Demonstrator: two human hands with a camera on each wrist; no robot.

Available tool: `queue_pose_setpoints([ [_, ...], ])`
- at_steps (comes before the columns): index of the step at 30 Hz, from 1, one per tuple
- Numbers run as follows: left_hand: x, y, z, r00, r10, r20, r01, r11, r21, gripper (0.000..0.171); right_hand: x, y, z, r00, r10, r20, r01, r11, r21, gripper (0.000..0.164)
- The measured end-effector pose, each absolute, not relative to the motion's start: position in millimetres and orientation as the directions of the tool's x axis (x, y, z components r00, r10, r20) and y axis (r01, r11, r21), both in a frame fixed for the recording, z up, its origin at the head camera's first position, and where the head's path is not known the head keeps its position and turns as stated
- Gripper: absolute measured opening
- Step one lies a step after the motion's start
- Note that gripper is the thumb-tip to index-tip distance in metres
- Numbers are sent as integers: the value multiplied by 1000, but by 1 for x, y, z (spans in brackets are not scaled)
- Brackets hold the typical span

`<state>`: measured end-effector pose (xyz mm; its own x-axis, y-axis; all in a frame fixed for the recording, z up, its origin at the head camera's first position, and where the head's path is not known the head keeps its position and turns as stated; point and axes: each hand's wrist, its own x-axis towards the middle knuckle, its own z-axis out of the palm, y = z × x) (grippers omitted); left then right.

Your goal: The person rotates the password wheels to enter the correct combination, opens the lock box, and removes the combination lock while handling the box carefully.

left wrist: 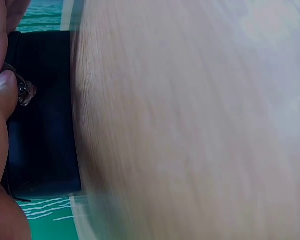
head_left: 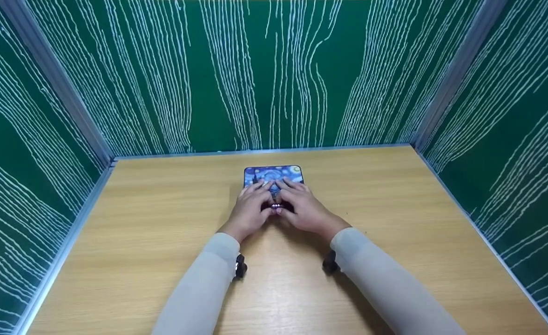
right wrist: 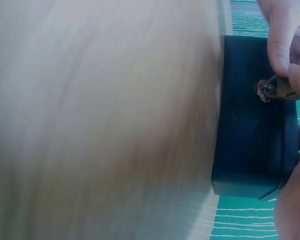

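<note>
A dark box with a blue swirling night-sky picture on its lid (head_left: 274,172) lies under both hands in the head view. Its plain dark front (left wrist: 42,145) faces me, carrying a small metal clasp (right wrist: 262,90). A bronze-coloured padlock (right wrist: 286,91) with small dials hangs through that clasp. My left hand (head_left: 250,208) spreads its fingers over the lid's left part, its thumb at the padlock. Mirroring it, my right hand (head_left: 307,208) rests fingers on the lid's right part and its thumb on the padlock. The thumbs nearly meet, and fingers partly hide the padlock.
The box stands on a light wooden table (head_left: 162,209), towards its back edge. Green panels (head_left: 278,70) with white wavy lines enclose the back and both sides, framed by grey metal strips (head_left: 59,70). Dark wrist devices (head_left: 240,266) sit under the sleeves.
</note>
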<state>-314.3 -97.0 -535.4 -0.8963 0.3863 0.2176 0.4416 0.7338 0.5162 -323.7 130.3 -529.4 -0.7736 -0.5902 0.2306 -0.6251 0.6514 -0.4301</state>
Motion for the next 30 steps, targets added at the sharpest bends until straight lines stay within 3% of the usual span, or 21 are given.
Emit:
queue_pose_setpoints([
  [30, -313, -95, -537, -910, 356, 211, 412, 733, 541, 12, -322, 131, -528, -792, -576, 205, -596, 654, -465, 17],
])
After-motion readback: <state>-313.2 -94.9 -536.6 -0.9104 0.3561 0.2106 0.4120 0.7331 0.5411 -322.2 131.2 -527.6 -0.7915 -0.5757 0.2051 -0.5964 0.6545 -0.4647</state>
